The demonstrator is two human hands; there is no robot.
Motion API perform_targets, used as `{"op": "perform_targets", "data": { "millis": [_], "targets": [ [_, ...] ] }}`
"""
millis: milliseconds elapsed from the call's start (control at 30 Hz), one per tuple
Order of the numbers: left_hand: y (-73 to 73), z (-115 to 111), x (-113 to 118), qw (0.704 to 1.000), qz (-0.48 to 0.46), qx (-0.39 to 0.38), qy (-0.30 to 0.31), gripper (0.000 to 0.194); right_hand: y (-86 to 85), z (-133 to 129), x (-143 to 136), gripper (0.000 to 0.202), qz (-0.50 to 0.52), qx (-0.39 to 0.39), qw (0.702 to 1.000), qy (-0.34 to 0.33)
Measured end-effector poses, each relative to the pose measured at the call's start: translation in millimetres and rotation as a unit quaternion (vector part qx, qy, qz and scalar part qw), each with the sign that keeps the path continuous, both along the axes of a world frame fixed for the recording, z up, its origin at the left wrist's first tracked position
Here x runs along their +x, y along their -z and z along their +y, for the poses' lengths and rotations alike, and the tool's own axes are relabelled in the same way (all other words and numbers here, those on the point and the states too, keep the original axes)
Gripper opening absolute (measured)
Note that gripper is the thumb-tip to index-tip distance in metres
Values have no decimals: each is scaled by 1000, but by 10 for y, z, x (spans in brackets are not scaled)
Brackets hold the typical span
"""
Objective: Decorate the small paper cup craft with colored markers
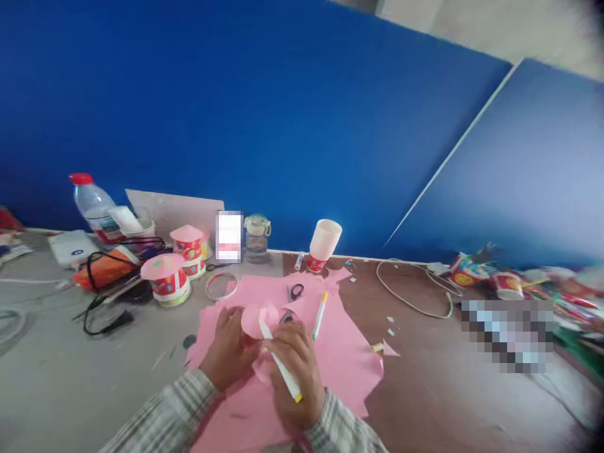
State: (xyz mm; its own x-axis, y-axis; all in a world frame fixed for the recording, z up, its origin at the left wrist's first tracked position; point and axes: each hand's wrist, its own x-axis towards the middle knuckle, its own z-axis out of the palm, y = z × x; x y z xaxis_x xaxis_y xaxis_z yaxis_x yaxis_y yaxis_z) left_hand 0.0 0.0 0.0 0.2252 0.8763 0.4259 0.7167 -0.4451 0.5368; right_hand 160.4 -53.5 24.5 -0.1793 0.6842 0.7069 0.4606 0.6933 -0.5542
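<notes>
Head view: faces white cup [325, 240] and clear plastic bottle [95, 204], with marker [320, 316] beside right hand [302, 371] and scissors [292, 294] partly blocked by it. Curls right fingers round slim pen [285, 372]; with left hand [231, 348] holds rounded cutout [251, 321] near pen tip, above jagged pink paper [352, 362].

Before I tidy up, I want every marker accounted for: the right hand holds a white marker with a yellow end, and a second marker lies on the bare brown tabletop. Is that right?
Not quite: the second marker lies on the pink paper, as the head view shows. The right hand does hold the white marker with a yellow end.
</notes>
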Motion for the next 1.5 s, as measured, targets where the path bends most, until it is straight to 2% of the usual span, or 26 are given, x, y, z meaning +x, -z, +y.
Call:
{"op": "perform_targets", "data": {
  "millis": [167, 667, 967, 1133, 1500],
  "targets": [
    [-54, -7, 18, 1000, -2, 12, 5, 39, -24, -32, 13, 33, -2, -10, 1000, -6],
    [-110, -24, 29, 1000, -18, 7, -7, 42, -63, 1, 77, 31, 56, -8, 998, -15],
    [-150, -35, 34, 1000, -28, 5, 2, 38, -55, 52, 62, 34, 34, -21, 999, -32],
    [-148, -40, 32, 999, -32, 7, -3, 41, -46, 50, 67, 33, 33, -23, 999, -10],
    [-109, -29, 29, 1000, -23, -4, -3, 41, -53, 8, 94, 30, 39, -13, 999, -20]
  ]
}}
